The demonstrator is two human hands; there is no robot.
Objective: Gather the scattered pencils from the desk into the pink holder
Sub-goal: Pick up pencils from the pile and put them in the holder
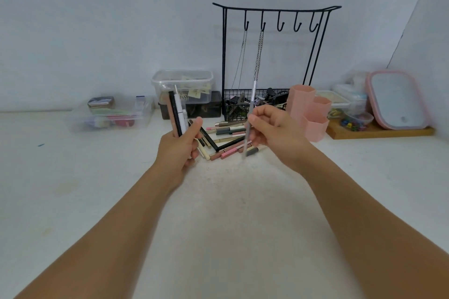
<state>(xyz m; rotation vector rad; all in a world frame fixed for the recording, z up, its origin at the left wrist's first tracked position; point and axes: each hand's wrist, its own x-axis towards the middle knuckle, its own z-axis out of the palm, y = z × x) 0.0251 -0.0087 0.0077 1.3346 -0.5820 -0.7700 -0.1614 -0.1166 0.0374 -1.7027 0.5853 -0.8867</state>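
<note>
a white desk [97, 189] runs back to a pale blue wall, with most things lined along its back edge. the left hand [179, 147] is raised over the desk's middle, fingers curled round a bundle [177, 114] of upright pencils, pink, black and white among them. the right hand [272, 128] is up beside it, thumb and fingertips pinching a single grey pencil [250, 114] held nearly upright; it is blurred, so its ends are hard to make out. between and behind the hands the loose pencils [226, 138] lie in a heap on the desk, crossing one another. the pink holder [308, 111] stands just right of the heap, near the back edge, beside a black wire rack [269, 60] with hooks, chains and a basket. clear boxes [109, 114] sit toward the back left, and a pink-rimmed lid [398, 99] leans at the back right corner.
</note>
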